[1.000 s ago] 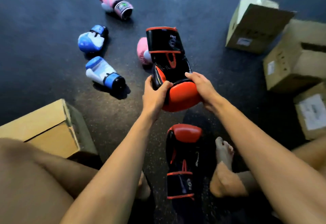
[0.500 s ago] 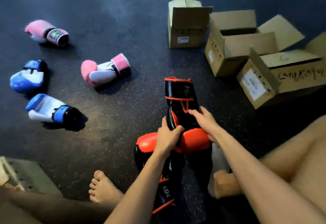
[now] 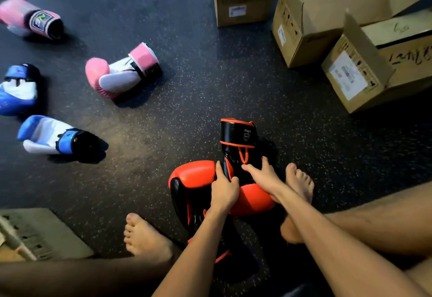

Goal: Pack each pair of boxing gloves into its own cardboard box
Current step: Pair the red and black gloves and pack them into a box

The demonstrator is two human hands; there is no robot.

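While left hand (image 3: pixel 224 190) and right hand (image 3: pixel 263 174) clasp red-black glove (image 3: pixel 238 136), twin glove (image 3: pixel 191 178) alongside.

Worn on the head, wide-angle, tilted forward and steeply down at the floor (image 3: pixel 198 81) from seated height; close over the left hand (image 3: pixel 224 191) and right hand (image 3: pixel 265 176), low in centre frame.
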